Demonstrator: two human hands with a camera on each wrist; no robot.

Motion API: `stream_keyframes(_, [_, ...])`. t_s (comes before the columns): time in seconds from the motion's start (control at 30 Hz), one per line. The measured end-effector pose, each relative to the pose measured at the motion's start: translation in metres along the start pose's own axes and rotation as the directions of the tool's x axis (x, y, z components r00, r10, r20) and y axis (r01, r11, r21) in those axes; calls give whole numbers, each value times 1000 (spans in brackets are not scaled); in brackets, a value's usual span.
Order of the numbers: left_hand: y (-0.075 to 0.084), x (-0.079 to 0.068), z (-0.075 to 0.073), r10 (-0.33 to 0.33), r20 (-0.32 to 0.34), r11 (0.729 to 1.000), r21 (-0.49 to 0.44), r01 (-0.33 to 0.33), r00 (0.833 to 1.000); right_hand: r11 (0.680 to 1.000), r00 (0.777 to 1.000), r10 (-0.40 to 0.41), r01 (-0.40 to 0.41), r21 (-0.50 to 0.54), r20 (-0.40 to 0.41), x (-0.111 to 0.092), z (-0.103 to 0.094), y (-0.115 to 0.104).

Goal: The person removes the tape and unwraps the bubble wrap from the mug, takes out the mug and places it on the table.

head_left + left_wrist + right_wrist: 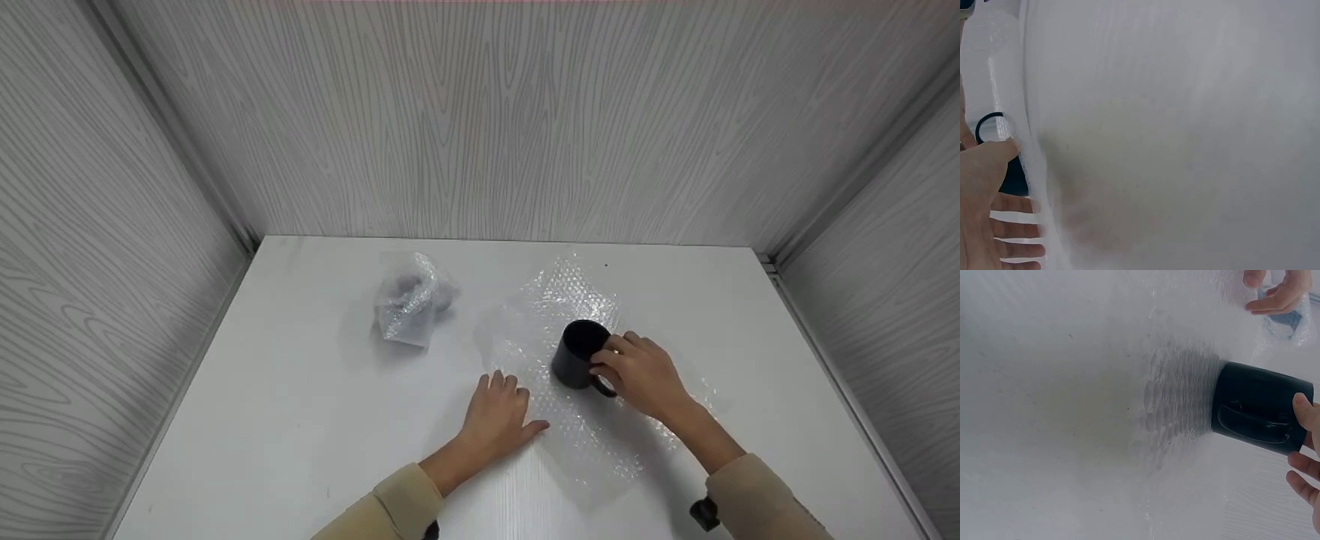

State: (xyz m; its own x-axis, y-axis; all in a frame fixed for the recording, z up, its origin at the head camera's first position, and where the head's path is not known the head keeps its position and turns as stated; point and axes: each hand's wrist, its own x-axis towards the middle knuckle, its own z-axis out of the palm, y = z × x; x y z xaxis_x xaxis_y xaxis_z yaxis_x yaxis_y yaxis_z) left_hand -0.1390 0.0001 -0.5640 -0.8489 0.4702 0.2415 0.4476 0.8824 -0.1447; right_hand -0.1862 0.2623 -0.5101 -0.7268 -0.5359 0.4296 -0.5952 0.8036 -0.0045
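A black mug (574, 366) stands upright on a sheet of clear bubble wrap (577, 292) spread on the white table. My right hand (643, 375) pinches the mug's rim above its handle, thumb on the near side in the right wrist view, where the mug (1252, 405) shows its handle. My left hand (495, 416) rests at the left edge of the sheet, fingers straight and thumb spread to the right. The left wrist view shows that left hand (982, 185) by the wrap's edge, with part of the mug (1014, 179) behind its thumb.
A bubble-wrapped bundle (412, 304) with something dark inside lies at the back left of the table (285, 420). Grey wood-grain panels (480, 120) enclose the table at the back and both sides.
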Motion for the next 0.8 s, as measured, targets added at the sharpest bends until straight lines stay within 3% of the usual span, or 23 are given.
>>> stream_keyframes(0.43, [-3,3,4,-20,36,1000,-19,21,999,1000,998,-23,22,-13,-61,-2,2,-3])
stream_keyframes(0.8, [-10,10,5,-32,78,999,-42,35,996,1000,998,1,-3,-31,-65,-4,1,-9])
